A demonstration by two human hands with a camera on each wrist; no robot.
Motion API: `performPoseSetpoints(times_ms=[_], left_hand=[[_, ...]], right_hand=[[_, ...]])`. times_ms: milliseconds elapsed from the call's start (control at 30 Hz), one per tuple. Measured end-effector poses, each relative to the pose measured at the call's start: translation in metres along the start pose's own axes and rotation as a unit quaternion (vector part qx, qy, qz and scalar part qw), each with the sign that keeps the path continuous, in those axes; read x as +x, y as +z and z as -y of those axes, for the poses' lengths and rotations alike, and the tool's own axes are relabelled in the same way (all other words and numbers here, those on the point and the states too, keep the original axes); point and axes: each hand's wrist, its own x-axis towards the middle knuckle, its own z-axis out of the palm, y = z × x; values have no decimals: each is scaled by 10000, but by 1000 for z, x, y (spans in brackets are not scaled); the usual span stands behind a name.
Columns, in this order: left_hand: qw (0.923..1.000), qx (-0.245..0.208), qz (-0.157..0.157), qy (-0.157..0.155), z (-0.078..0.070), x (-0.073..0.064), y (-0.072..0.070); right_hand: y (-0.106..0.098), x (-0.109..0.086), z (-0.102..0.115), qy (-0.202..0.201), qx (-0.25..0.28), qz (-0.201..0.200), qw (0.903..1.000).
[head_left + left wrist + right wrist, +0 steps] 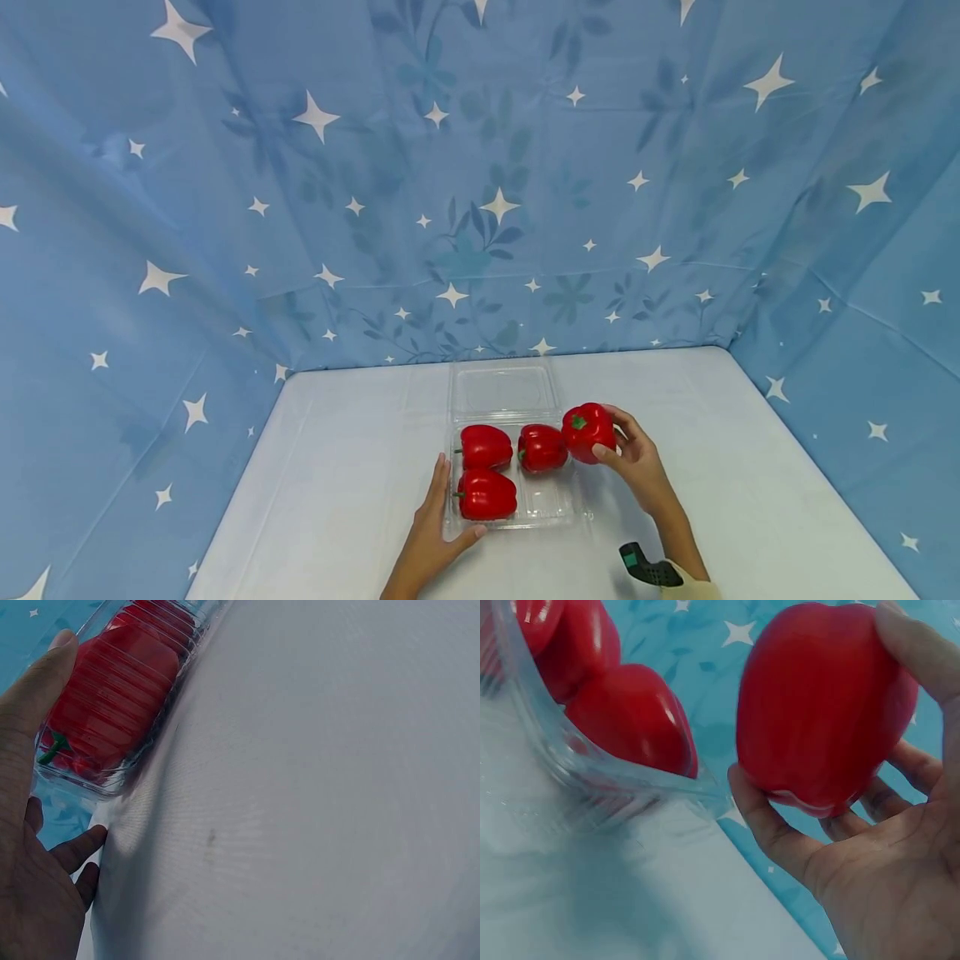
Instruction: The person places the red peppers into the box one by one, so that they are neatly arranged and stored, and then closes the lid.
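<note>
My right hand (637, 467) grips a red bell pepper (588, 432) at the right side of a clear plastic clamshell box (543, 504). In the right wrist view this pepper (817, 705) is up off the table, thumb on one side and fingers beneath. Inside the box lie a back-left pepper (486, 447), a front-left pepper (487, 495) and a back-right pepper (543, 448). At the box's left front corner is my left hand (432, 533), its fingers extended along the side and its thumb at the front wall. The left wrist view shows that thumb (45, 675) against the ribbed wall.
The box's lid (502, 390) lies folded back toward the rear of the white table (345, 467). A blue star-patterned curtain (480, 183) rises behind the table and along both sides. On my right wrist is a dark band (648, 567).
</note>
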Motion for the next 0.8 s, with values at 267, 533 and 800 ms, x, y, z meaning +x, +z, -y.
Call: performPoseSetpoints(times_ms=[267, 533, 800], left_hand=[[10000, -37, -14, 22, -1, -1, 0], [10000, 21, -75, 31, 1, -1, 1], [9996, -55, -142, 225, 0, -1, 1]], right_hand=[[12, -9, 7, -397, -953, 348, 9940], [27, -16, 14, -79, -2143, 324, 9762], [38, -19, 15, 98, -2309, 423, 9720]])
